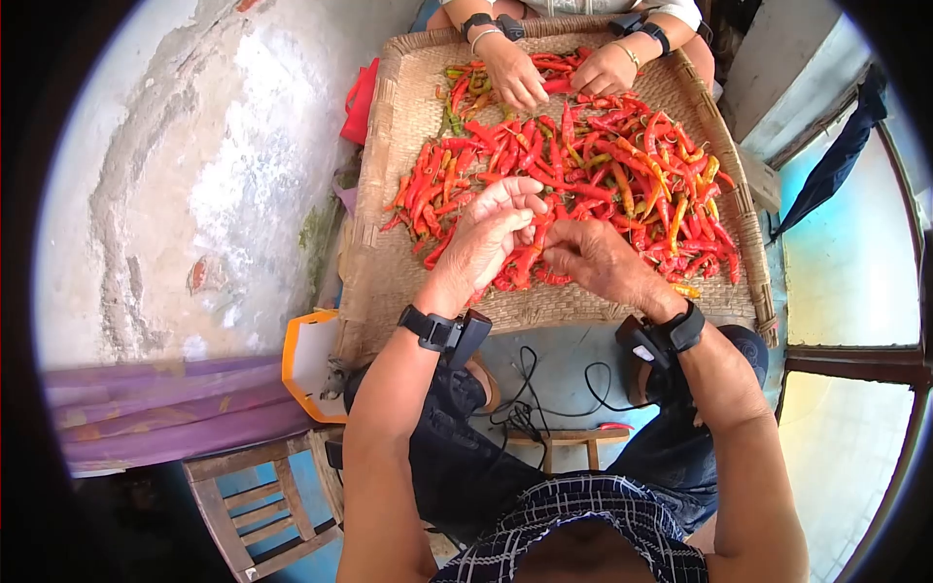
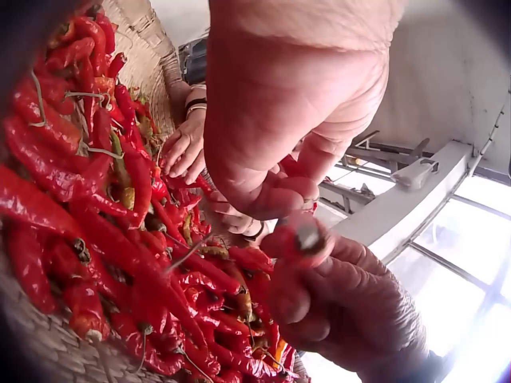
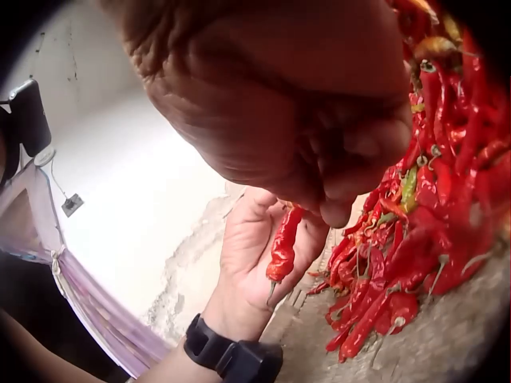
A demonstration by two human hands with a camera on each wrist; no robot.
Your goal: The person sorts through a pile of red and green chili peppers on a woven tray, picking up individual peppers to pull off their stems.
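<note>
Where a woven tray (image 1: pixel 379 277) is faced by a seated person in checked clothing (image 1: pixel 583 500), dark trousers (image 1: pixel 442 447) are spread on its near side; a black cable (image 1: pixel 522 420) is looped on the floor between the legs, near a low wooden stool (image 1: pixel 558 440); a slatted wooden chair (image 1: pixel 209 500) is placed to the near left of the tray. Above the tray's near half, both of that person's hands are held close together, a black strap worn on each wrist; by the left hand (image 1: pixel 486 233) a red pepper (image 3: pixel 283 247) is pinched between thumb and bent fingers, its stem end pointed back toward the left wrist; the fingers of the right hand (image 1: pixel 607 260) are curled and pressed together at the pepper's other end, but whether it is gripped by them cannot be told. Beneath the hands, the tray's middle is covered by a heap of peppers (image 1: pixel 632 175), mostly red, with some orange, yellow and green. At the tray's far end, a second person's hands (image 1: pixel 513 76) are lowered to the peppers, their fingers bent downward; what is held there cannot be made out. To the tray's left a peeling wall (image 1: pixel 224 175) is seen; to its right, bright window panes (image 1: pixel 855 262).
</note>
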